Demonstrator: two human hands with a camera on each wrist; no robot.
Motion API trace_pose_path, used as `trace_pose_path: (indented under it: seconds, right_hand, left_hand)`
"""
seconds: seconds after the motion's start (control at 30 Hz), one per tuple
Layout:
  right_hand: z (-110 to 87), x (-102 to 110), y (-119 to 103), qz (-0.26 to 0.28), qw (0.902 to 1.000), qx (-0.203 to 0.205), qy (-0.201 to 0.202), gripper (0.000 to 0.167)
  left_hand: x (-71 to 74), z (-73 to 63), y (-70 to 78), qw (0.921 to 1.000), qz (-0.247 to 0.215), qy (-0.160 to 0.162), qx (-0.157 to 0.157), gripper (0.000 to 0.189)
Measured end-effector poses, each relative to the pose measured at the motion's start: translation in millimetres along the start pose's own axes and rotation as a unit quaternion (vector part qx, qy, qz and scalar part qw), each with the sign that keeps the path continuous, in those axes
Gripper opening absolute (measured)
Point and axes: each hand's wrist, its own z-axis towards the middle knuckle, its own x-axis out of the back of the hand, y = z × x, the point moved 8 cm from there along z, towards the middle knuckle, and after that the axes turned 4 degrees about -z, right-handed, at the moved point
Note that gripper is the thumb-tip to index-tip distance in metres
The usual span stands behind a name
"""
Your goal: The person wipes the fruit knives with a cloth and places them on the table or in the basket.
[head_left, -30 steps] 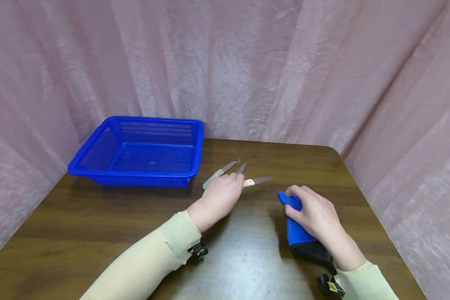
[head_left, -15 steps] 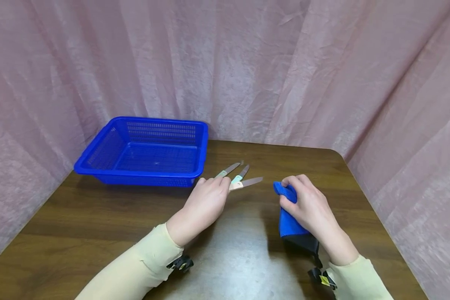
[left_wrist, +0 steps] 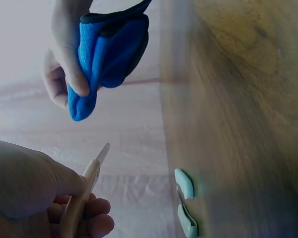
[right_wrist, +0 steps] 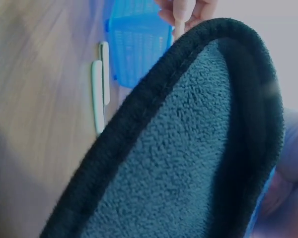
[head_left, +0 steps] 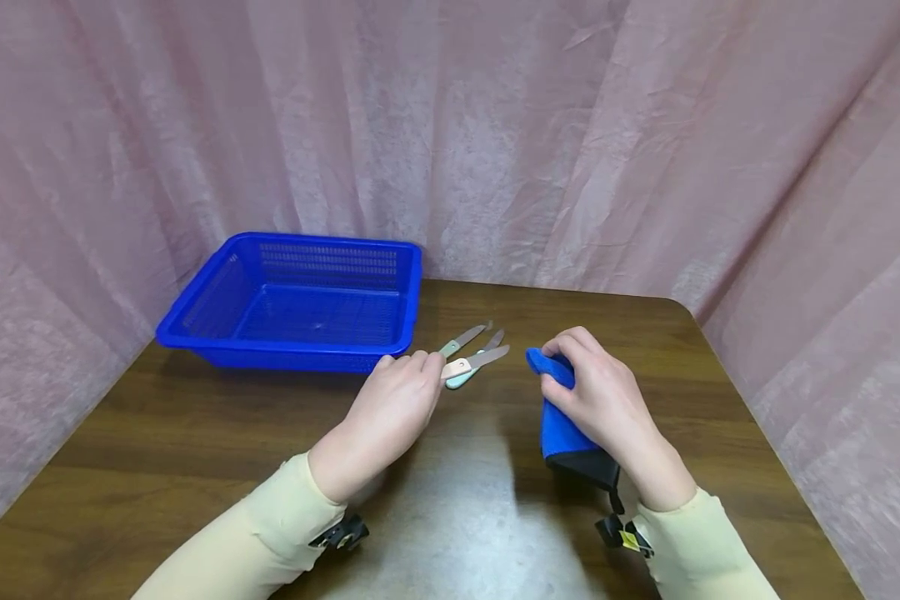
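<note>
My left hand point(head_left: 386, 408) grips a small knife by its cream handle point(head_left: 456, 368), its blade pointing right and away. In the left wrist view that knife point(left_wrist: 92, 173) is raised above the table, thumb along the handle. My right hand point(head_left: 603, 396) pinches a blue fabric piece point(head_left: 561, 421) with black edging, folded over at the top, pouch- or mitt-like. Its grey-green fuzzy inner side point(right_wrist: 169, 139) fills much of the right wrist view. Beyond the left fingers lie two knives with pale green handles, one point(head_left: 450, 348) partly covered by that hand, the other point(head_left: 461, 380) behind the cream-handled knife.
A blue plastic basket point(head_left: 277, 343) with slotted walls stands at the back left, close to the left hand. The brown wooden table point(head_left: 607, 312) ends at a pink curtain point(head_left: 487, 167) behind and to the right.
My left hand has drawn back leftward from among the knives, lifting the cream-handled one. My right hand has shifted left and away with the blue fabric piece; the view has turned slightly.
</note>
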Motion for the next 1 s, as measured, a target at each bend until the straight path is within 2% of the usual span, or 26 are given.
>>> trace_pose_path:
  seconds: [0.23,0.47,0.73,1.0]
  right_hand:
    - [6.5,-1.3,-7.8,0.014,0.9998,0.005,0.009,0.023]
    - [16.0,-4.5,-19.2,0.021,0.9996,0.017,0.008,0.029]
    - [27.6,-6.7,-27.8,0.025,0.9995,0.02,0.003,0.024]
    - [30.5,-5.6,-38.2,0.037,0.9975,0.053,0.028,0.021]
  left_hand:
    - [5.3,-2.8,2.0,0.9999,-0.012,0.004,-0.012,0.024]
    - [7.5,-4.0,-4.5,0.9997,-0.023,0.004,-0.001,0.025]
    - [7.8,-4.5,-6.2,0.9997,-0.022,0.007,-0.004,0.025]
    - [9.1,-4.8,-11.2,0.9995,-0.03,-0.001,0.009,0.023]
